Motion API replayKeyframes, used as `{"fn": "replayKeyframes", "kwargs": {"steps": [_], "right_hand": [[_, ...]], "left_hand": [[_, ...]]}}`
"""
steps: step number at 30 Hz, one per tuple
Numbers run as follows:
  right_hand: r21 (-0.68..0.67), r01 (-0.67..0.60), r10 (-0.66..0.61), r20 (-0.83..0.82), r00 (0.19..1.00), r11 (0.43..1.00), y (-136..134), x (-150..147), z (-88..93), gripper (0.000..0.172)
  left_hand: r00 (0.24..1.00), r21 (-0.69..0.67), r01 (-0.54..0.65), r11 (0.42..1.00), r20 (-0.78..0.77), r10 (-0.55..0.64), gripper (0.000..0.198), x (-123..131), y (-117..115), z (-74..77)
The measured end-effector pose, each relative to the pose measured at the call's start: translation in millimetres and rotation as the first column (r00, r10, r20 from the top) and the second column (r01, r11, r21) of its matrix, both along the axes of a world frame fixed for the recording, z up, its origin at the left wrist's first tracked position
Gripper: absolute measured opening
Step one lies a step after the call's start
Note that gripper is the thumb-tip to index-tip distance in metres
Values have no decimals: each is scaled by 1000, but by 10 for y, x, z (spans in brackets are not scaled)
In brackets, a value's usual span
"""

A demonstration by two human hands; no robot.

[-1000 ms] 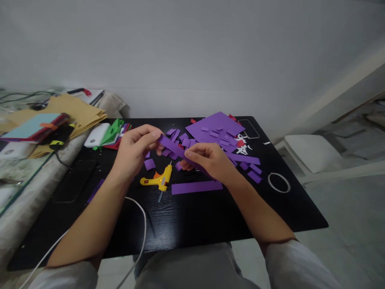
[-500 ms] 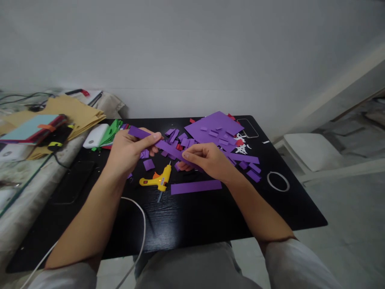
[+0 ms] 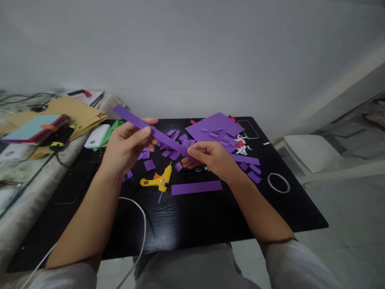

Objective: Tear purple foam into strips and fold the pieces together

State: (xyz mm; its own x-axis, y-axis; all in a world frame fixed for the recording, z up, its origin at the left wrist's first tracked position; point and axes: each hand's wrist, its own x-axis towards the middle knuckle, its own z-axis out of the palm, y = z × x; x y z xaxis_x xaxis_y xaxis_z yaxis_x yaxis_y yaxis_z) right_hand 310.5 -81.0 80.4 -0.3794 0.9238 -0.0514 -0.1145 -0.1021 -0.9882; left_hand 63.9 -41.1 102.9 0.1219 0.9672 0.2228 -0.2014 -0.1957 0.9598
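Observation:
A long purple paper strip [image 3: 165,139] slants between my hands above the black table, its far end raised at the upper left. My left hand [image 3: 126,142] grips it partway along, thumb on top and fingers beneath. At the lower right end, my right hand [image 3: 207,156] pinches the strip between thumb and fingers. Below them lie a yellow glue gun [image 3: 159,180] and a second purple strip [image 3: 197,187]. Dark-handled scissors [image 3: 197,170] show partly under my right hand. Small purple paper pieces [image 3: 149,165] are scattered behind and around the hands.
A large purple sheet [image 3: 215,126] with small pieces on it lies at the back right, near white scraps [image 3: 242,149]. A ring [image 3: 278,182] sits toward the table's right edge. A white cable [image 3: 143,224] crosses the front left. Brown envelopes [image 3: 75,114] are piled at left.
The strip's left end has risen and extends farther up and left. My left hand has shifted slightly left along it; my right hand has moved a little right, uncovering part of the scissors.

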Motion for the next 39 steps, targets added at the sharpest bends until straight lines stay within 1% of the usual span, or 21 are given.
{"fn": "replayKeyframes", "kwargs": {"steps": [2,4,6,8,9,10,11,12,14,15,16,17,19,22,26,29,31,33,36,39], "right_hand": [[-20,-23,23,-3,1000,1000,5,-7,-19,32],[-4,-46,46,41,998,999,5,-18,-34,29],[82,-25,15,117,993,996,-10,-42,-45,26],[213,44,-81,167,983,976,-43,-88,-57,29],[281,86,-139,176,974,956,-65,-118,-66,33],[348,125,-198,183,963,929,-88,-150,-78,36],[425,161,-265,196,944,891,-110,-182,-92,37],[512,187,-336,215,917,839,-130,-213,-110,36],[686,190,-474,252,844,702,-156,-258,-147,28],[756,167,-526,262,809,633,-162,-271,-165,23],[805,137,-560,267,784,577,-164,-278,-179,21],[837,109,-580,272,768,536,-163,-279,-191,20],[863,69,-594,284,753,500,-156,-273,-203,22],[867,44,-617,316,721,496,-151,-261,-211,25],[876,25,-670,349,655,481,-149,-253,-222,26],[885,34,-690,337,640,464,-144,-236,-218,27],[888,44,-689,324,648,459,-140,-226,-208,28],[885,57,-676,310,668,462,-141,-223,-195,27],[877,73,-641,288,711,475,-145,-227,-178,24],[853,82,-598,289,747,515,-148,-229,-159,23]], "left_hand": [[999,14,37,999,-13,-37,34,29,-17,-7],[998,19,57,998,-35,-56,29,47,-22,-30],[994,10,81,997,-68,-80,24,68,-29,-61],[987,0,98,995,-131,-97,22,111,-52,-89],[981,1,101,995,-169,-99,23,144,-72,-101],[974,3,99,995,-207,-96,23,181,-96,-110],[967,7,96,995,-237,-92,24,222,-122,-119],[963,13,91,996,-257,-84,26,264,-148,-127],[960,27,82,996,-271,-72,31,333,-189,-144],[960,34,80,996,-273,-67,34,357,-202,-153],[960,38,82,996,-273,-69,35,372,-208,-161],[960,37,91,995,-270,-77,37,379,-211,-168],[961,16,120,993,-255,-112,40,375,-208,-176],[963,-25,149,988,-223,-151,41,360,-210,-174],[959,-28,138,990,-246,-141,42,347,-224,-162],[944,-14,205,979,-261,-201,46,318,-205,-163],[933,-11,266,964,-249,-260,49,293,-177,-165],[930,-8,288,958,-236,-281,45,275,-152,-166],[936,14,273,962,-236,-262,33,271,-142,-164],[942,32,243,969,-247,-228,28,281,-163,-163]]}}
